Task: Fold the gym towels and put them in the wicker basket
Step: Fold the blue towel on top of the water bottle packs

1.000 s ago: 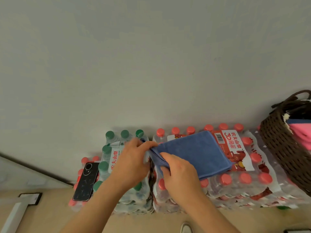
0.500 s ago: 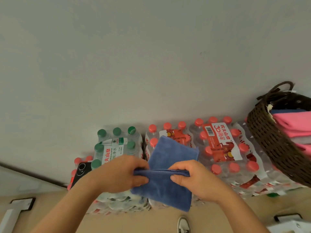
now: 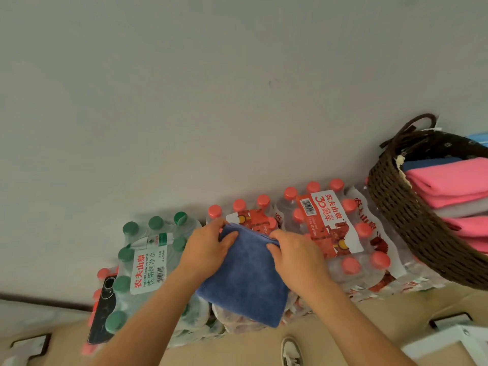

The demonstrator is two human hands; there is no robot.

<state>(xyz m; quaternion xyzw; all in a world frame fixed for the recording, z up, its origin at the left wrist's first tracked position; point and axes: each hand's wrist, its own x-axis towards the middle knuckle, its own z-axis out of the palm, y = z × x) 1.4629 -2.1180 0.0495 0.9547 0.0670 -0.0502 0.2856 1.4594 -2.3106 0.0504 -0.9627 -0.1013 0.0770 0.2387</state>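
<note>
A black phone lies on the far left, next to a pack of water bottles with green caps. The left hand pinches the top left corner of the folded blue towel, thumb on top. The towel lies on the bottle packs. The right hand curls round its top right corner. Next come the bottles with red caps, then the brown basket holding folded pink towels
</note>
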